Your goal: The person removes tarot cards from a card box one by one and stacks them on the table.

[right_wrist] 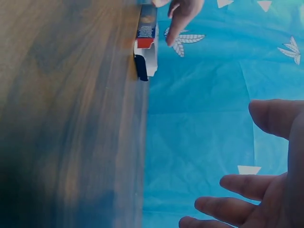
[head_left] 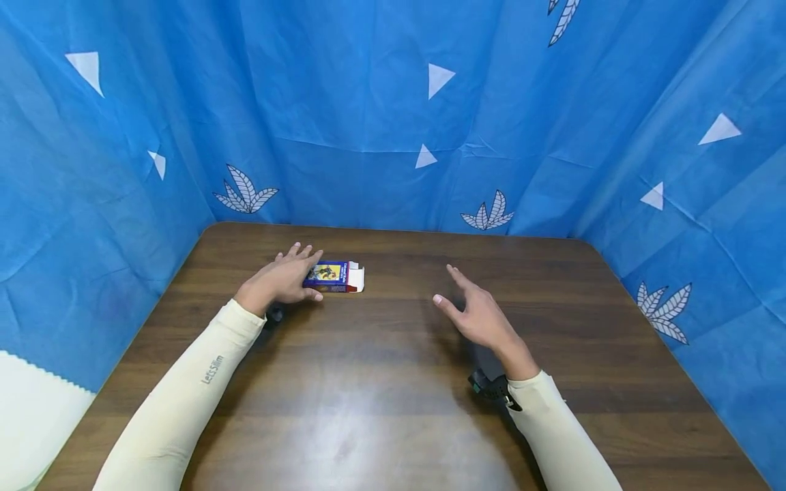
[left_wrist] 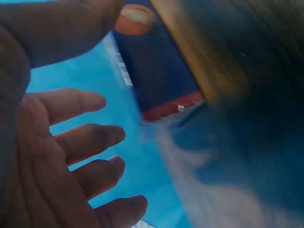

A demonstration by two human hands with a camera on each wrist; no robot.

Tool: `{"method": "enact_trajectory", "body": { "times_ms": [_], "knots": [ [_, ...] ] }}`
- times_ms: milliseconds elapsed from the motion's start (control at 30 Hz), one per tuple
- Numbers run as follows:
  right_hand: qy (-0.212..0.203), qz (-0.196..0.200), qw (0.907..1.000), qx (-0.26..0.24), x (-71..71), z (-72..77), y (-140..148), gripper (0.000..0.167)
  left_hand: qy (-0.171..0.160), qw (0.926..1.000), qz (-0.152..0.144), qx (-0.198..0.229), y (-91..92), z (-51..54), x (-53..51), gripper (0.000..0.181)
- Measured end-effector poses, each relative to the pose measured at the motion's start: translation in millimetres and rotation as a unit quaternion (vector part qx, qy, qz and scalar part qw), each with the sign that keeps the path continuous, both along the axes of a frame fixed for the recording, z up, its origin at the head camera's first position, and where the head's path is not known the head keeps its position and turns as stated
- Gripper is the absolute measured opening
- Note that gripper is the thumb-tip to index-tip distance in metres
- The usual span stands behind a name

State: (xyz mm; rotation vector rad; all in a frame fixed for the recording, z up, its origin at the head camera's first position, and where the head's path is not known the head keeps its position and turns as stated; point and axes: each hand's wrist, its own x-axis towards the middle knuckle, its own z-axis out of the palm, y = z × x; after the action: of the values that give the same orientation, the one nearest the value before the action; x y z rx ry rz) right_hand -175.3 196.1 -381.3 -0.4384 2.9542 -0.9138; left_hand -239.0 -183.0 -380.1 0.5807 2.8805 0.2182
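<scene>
Carton (head_left: 333, 273) lies on a brown table (head_left: 381, 348), blue curtain (head_left: 344, 102) behind.

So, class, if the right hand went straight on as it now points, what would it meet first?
The right hand would probably meet the blue printed fabric curtain, beyond the brown wooden table; exact depth is unclear.

The left hand (left_wrist: 45, 152) fills the left side, its 4 fingers (left_wrist: 90, 142) spread apart before bright blue cloth (left_wrist: 78, 78). Its thumb (left_wrist: 134, 21) overlaps the upper part of a dark blue box (left_wrist: 156, 66); whether it touches is hard to tell. The box shows a red band (left_wrist: 173, 108) across its lower end and barcode-like stripes (left_wrist: 124, 71) along 1 side, with the dark brown surface (left_wrist: 223, 71) blurred to its right.
</scene>
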Motion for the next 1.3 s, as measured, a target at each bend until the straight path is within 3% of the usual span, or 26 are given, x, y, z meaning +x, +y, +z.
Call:
{"method": "enact_trajectory", "body": {
  "times_ms": [233,500,667,833,1033,1200,1300],
  "knots": [
    [0.014,-0.001,0.9999,0.001,-2.2,-3.4,-4,0.074,-0.021,0.9997,0.014,-0.007,-5.5,-13.9,-9.9,0.089],
    [0.035,-0.018,0.9948,-0.093,-7.5,-5.1,-6,0.05,0.011,0.9995,0.025,0.016,-10.3,-16.0,-13.1,0.079],
    [0.052,-0.022,0.9916,-0.117,-9.9,-12.6,-7,0.038,0.013,0.9978,0.016,0.063,-17.0,-18.7,-12.8,0.076],
    [0.042,-0.019,0.9871,-0.153,-11.3,-20.8,-9,0.036,0.012,0.9917,0.021,0.126,-25.7,-18.5,-10.5,0.078],
    [0.012,-0.013,0.9701,-0.242,-12.5,-28.3,-12,0.033,0.006,0.9837,0.035,0.176,-28.9,-1.6,-3.4,0.08],
    [0.014,-0.012,0.9641,-0.265,-9.4,-29.0,-15,0.033,0.007,0.9823,0.02,0.186,-28.8,21.9,4.5,0.078],
    [0.013,-0.011,0.9607,-0.277,-5.0,-18.9,-22,0.031,0.004,0.9813,0.007,0.193,-29.7,39.8,10.2,0.076]
  ]
}}
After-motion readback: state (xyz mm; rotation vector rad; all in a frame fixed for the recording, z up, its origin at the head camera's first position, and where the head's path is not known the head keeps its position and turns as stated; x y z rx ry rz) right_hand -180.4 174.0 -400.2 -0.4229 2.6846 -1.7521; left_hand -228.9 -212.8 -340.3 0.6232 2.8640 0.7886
